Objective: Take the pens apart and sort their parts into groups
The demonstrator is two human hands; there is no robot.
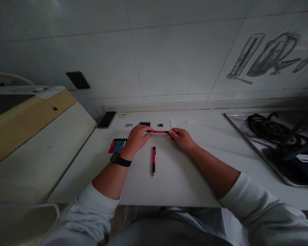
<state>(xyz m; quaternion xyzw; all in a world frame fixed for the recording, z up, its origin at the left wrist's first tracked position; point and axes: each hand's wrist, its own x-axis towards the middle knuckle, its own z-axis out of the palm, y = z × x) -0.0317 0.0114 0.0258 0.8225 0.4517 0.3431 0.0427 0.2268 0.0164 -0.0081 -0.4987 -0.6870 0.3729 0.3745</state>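
Both of my hands pinch a red and black pen (159, 131), held level above the white counter. My left hand (138, 136), with a black watch on the wrist, grips its left end. At its other end are the fingertips of my right hand (181, 137). Another red and black pen (154, 160) lies on the counter below, tip toward me. Several red, blue and white pen barrels (117, 145) lie in a row left of my left hand, partly hidden by it. Behind my hands sit small springs (129, 125), black grips (144, 123) and white refill tubes (172, 123).
A phone (107, 120) lies at the counter's back left, beside a large white and tan box-like unit (66, 136). Small dark pieces (160, 125) and small white parts (190, 122) lie along the back. On the right is a gas stove (272, 136); a tiled wall (174, 61) rises behind.
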